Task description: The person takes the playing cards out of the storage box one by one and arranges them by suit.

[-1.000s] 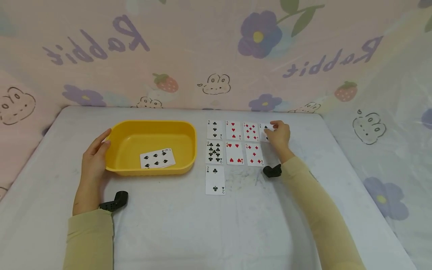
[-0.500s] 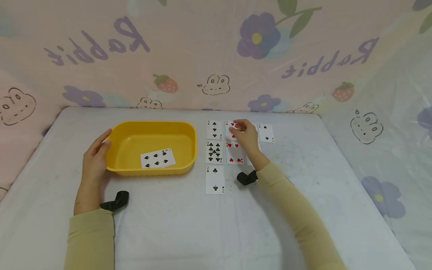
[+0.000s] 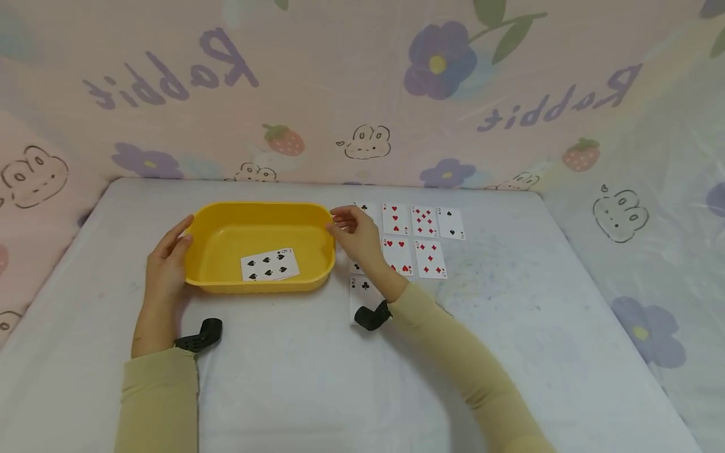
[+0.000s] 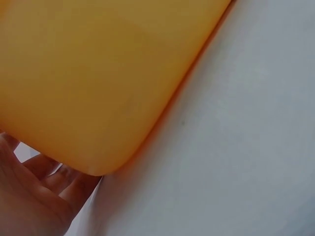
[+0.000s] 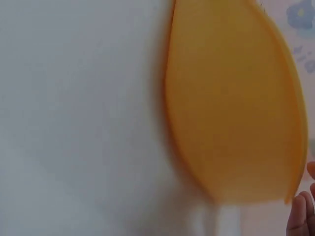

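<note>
A yellow plastic basin [image 3: 257, 219] stands on the white table, with a six of spades [image 3: 266, 267] lying inside over another card's edge. At its left end, my left hand [image 3: 166, 264] touches the rim with fairly straight fingers; in the left wrist view, its fingers [image 4: 81, 191] lie along the outer wall. My right hand [image 3: 362, 242] is at the basin's right end, thumb and fingers stretched toward the rim. Nothing shows in its grasp. In the right wrist view, only its fingertips [image 5: 298, 214] appear beside the rim.
Right of the basin lie face-up cards in rows: three of hearts [image 3: 394, 219], seven of diamonds [image 3: 425, 222], two of spades [image 3: 451, 223], four of hearts [image 3: 396, 251], five of diamonds [image 3: 431, 259]. My right hand partly covers the left column, including the two of clubs [image 3: 361, 288]. A patterned curtain [image 3: 317, 75] hangs behind.
My right hand has moved left from the two of spades, across the cards, to the basin's right rim. My left hand has stayed at the left rim.
</note>
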